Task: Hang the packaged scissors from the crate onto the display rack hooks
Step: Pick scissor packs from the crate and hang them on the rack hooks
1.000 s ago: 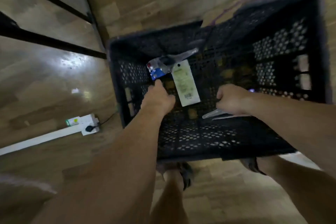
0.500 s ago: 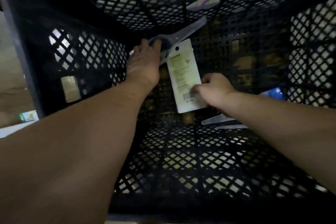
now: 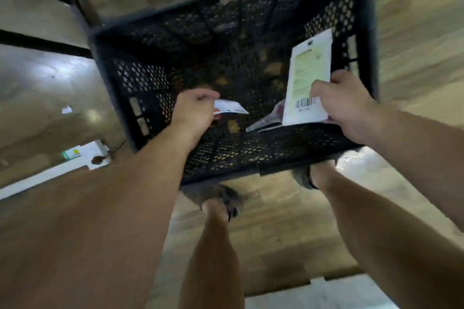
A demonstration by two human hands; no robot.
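A black perforated crate (image 3: 140,78) stands on the wooden floor in front of my feet. My right hand (image 3: 344,105) grips a packaged scissors with a pale green-white backing card (image 3: 306,78), barcode side up, above the crate's right half. A clear plastic blade tip (image 3: 263,123) pokes out below the card. My left hand (image 3: 195,113) pinches another packaged scissors by its white card (image 3: 232,109) over the crate's middle. The rest of that pack is hidden by the hand.
A white power strip with a plug (image 3: 88,155) lies on the floor left of the crate. Black metal bars (image 3: 37,42) run along the upper left. My two feet (image 3: 226,203) stand right against the crate's near wall.
Both hands have lifted out of the crate's bottom, each with a pack. The right hand carried the green-white card up and to the right; my head has pulled back.
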